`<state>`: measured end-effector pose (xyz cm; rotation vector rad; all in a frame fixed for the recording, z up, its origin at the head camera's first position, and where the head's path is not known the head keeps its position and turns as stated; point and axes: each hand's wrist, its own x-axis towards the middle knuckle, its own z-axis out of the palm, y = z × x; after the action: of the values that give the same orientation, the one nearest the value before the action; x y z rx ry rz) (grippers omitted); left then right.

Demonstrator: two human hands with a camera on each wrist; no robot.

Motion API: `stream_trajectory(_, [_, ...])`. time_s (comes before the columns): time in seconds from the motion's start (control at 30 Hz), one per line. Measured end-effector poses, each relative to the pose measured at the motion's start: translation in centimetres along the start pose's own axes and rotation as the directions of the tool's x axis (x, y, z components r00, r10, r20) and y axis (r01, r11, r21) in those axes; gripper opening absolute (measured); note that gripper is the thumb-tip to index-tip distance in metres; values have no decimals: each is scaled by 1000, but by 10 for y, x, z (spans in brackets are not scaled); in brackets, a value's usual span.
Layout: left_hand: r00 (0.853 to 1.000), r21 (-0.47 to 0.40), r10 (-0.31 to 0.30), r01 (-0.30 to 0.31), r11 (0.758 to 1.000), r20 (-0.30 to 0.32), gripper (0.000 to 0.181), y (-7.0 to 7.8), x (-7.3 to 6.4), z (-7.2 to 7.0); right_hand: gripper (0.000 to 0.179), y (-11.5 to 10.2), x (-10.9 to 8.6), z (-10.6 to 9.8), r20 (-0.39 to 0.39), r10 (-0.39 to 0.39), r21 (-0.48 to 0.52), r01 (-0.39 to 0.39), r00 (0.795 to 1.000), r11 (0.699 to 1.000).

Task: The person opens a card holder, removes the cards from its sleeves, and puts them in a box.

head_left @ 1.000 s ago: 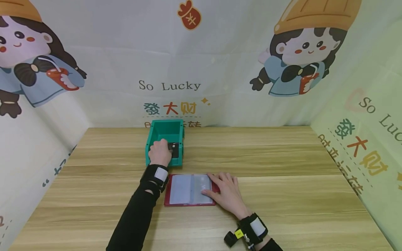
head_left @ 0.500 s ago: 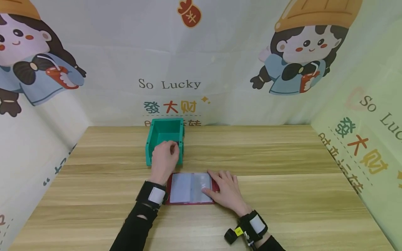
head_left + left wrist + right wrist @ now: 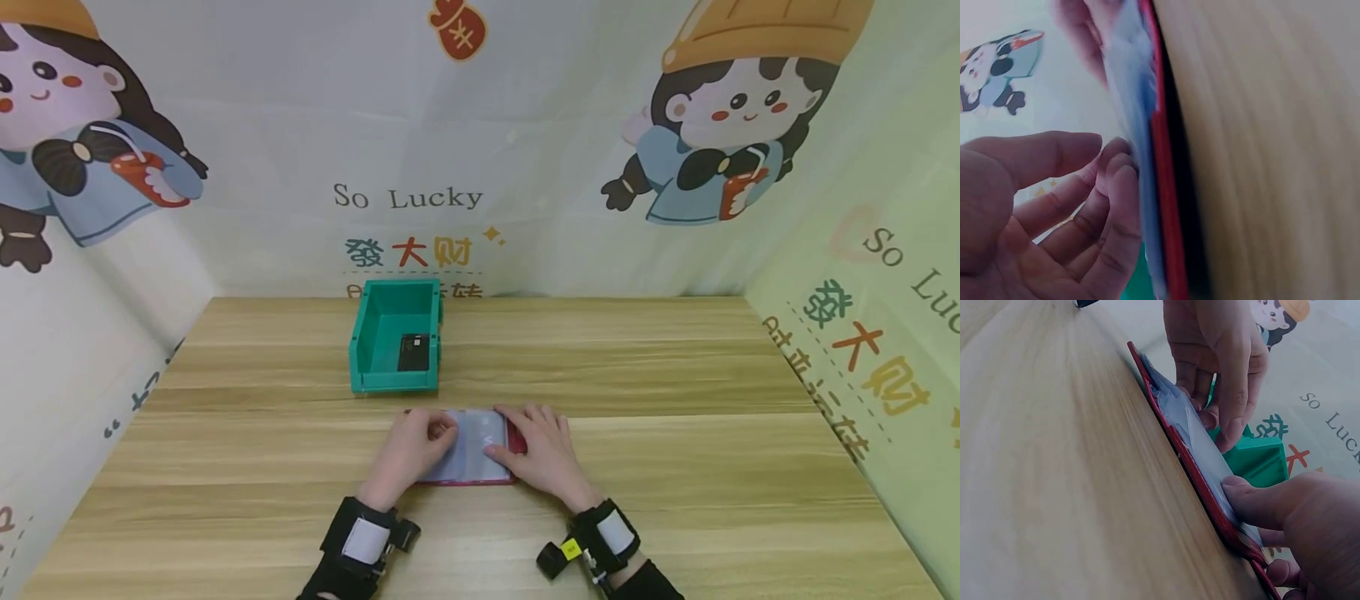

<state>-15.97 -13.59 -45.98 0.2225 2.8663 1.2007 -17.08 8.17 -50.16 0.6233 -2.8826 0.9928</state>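
A small red-covered card holder (image 3: 517,442) lies spread on the wooden table, with clear plastic sleeves (image 3: 474,454) inside. Over its left page, my left hand (image 3: 408,450) curls its fingers, thumb close to the index fingertip. In the left wrist view its fingertips (image 3: 1124,178) reach right to the sleeves; I cannot tell whether something thin is pinched there. My right hand (image 3: 547,454) rests on the right side of the holder, fingers fairly straight, with the thumb (image 3: 1247,490) pressing the page. A black card (image 3: 414,352) lies inside the green bin (image 3: 395,382) behind the holder.
The bin stands near the table's back edge, left of centre. A printed cloth backdrop (image 3: 540,167) with cartoon figures and lettering rises behind and along both sides. Each wrist wears a black strap with a small camera (image 3: 552,560).
My left hand has left the green bin and come back toward me, onto the holder's left page. The black card in the bin is now fully visible. The right hand stays in place.
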Motion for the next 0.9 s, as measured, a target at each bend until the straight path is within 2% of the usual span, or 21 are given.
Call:
stream_trajectory(0.23, [1000, -41, -16, 17, 999, 18, 5, -2, -2, 2, 58, -1, 1, -1, -10, -3, -7, 3, 1000, 1000])
stream_trajectory(0.43, [999, -79, -37, 40, 996, 34, 7, 1, -4, 3, 59, 0, 1, 0, 2, 27, 20, -27, 1000, 999])
stream_trajectory(0.57, [999, -86, -38, 41, 995, 31, 9, 0, -4, 4, 56, 0, 2, 0, -15, 50, 72, -49, 999, 996])
stream_trajectory(0.7, [999, -95, -36, 39, 995, 28, 8, -1, -3, 4, 38, 1, 2, 1, -61, 74, 185, -62, 995, 981])
stream_trajectory(0.8, [999, -104, -41, 44, 994, 31, 9, -3, -3, 4, 17, 2, 0, 3, -149, 49, 277, -6, 988, 961])
stream_trajectory(0.9, [998, -108, -50, 53, 993, 34, 12, -3, -4, 4, 6, 4, -3, 7, -269, -73, 295, 154, 960, 943])
